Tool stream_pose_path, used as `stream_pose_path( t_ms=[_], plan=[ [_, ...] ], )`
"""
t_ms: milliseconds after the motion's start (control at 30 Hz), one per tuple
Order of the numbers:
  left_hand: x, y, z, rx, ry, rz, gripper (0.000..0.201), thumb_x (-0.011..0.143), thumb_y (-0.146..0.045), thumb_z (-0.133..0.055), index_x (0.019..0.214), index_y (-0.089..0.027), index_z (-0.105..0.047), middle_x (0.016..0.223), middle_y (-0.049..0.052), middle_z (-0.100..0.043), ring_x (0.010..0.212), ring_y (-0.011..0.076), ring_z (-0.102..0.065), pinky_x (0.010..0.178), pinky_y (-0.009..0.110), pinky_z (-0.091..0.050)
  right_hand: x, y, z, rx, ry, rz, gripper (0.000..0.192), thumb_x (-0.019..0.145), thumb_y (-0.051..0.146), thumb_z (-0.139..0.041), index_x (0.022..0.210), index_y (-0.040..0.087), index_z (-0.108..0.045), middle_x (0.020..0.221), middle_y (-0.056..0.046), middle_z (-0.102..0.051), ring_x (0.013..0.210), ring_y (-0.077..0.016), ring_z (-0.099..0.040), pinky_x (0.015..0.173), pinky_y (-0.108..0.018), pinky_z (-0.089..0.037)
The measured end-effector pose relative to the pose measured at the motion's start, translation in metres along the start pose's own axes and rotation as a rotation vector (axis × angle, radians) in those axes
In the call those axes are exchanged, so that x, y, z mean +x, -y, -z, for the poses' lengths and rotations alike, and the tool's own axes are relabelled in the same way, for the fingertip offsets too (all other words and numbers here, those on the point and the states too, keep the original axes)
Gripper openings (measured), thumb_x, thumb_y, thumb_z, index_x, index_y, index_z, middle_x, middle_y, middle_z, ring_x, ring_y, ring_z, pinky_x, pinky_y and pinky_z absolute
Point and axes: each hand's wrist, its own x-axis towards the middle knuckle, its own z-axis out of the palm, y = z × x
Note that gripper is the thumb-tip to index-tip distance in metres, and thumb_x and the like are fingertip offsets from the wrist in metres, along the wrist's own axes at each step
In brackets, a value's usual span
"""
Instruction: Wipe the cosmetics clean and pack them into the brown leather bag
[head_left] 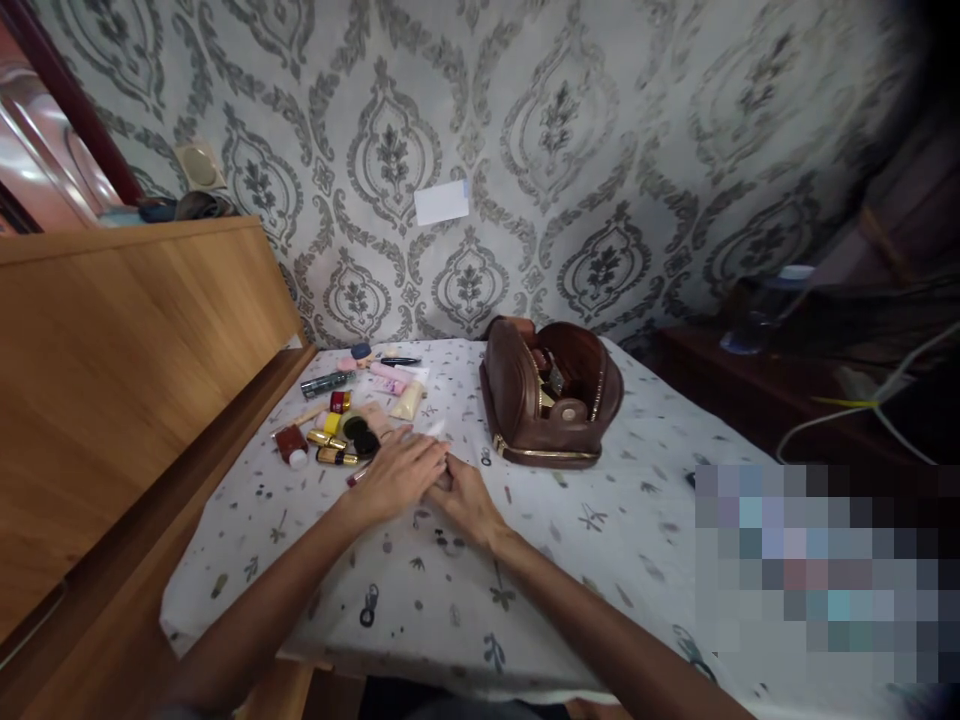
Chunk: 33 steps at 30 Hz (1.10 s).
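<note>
Hands: left hand (397, 472) flat over right hand (466, 500), fingers together, holding nothing
Surface: white cloth-covered table (600, 530); open brown leather pouch (550, 394)
Room: grey damask wallpaper (540, 150); wooden headboard (120, 340)

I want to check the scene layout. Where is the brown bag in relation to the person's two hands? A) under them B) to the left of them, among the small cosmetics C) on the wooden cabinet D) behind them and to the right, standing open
D: the brown bag stands open on the table, beyond and right of the left hand and right hand, while the cosmetics lie to the left.
</note>
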Motion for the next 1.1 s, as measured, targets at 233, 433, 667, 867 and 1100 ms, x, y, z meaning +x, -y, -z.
stream_pose_path(
  t_ms=[233, 433, 667, 867, 1100],
  plan=[
    [0.005, 0.017, -0.007, -0.558, -0.233, 0.469, 0.035, 0.095, -0.045, -0.046, 0.073, -0.02, -0.058, 0.068, 0.0, -0.059, 0.069, 0.0173, -0.057, 0.073, 0.028, -0.046, -0.01, 0.006, 0.005, -0.011, 0.073, 0.017, 0.021, 0.079, 0.03, -0.06, 0.095, 0.017, -0.063, 0.083, -0.003, -0.067, 0.074, -0.0192, -0.059, 0.069, -0.028, -0.043],
    [0.004, 0.017, -0.048, -0.715, -0.537, 0.73, 0.045, 0.1, -0.049, -0.03, 0.101, -0.018, -0.062, 0.1, 0.006, -0.069, 0.097, 0.0201, -0.065, 0.086, 0.031, -0.05, -0.011, 0.002, 0.002, 0.052, -0.009, 0.042, 0.033, 0.082, 0.033, -0.06, 0.112, 0.018, -0.061, 0.097, -0.005, -0.07, 0.087, -0.0222, -0.062, 0.078, -0.031, -0.046],
    [-0.005, 0.002, -0.068, -0.819, -0.618, 0.878, 0.049, 0.101, -0.052, -0.032, 0.138, -0.025, -0.047, 0.138, 0.009, -0.057, 0.134, 0.0232, -0.049, 0.106, 0.041, -0.046, -0.007, -0.009, -0.001, 0.161, -0.08, -0.003, 0.038, 0.084, 0.041, -0.06, 0.116, 0.021, -0.057, 0.091, -0.003, -0.065, 0.081, -0.02, -0.058, 0.072, -0.03, -0.046],
    [-0.01, -0.028, -0.059, -0.646, -0.44, 0.545, 0.048, 0.103, -0.038, -0.034, 0.149, -0.025, -0.036, 0.157, 0.008, -0.037, 0.149, 0.0234, -0.026, 0.122, 0.045, -0.023, 0.0, -0.016, 0.003, 0.309, -0.155, -0.05, 0.035, 0.086, 0.044, -0.055, 0.113, 0.021, -0.055, 0.088, -0.002, -0.061, 0.075, -0.0172, -0.056, 0.067, -0.028, -0.047],
    [-0.016, -0.025, -0.058, -0.445, -0.344, 0.352, 0.046, 0.103, -0.03, -0.03, 0.148, -0.025, -0.041, 0.155, 0.011, -0.038, 0.148, 0.0232, -0.027, 0.119, 0.046, -0.028, 0.003, -0.025, 0.007, 0.256, -0.199, -0.043, 0.036, 0.084, 0.043, -0.056, 0.112, 0.02, -0.058, 0.096, -0.004, -0.063, 0.09, -0.0205, -0.058, 0.083, -0.032, -0.048]
  ],
)
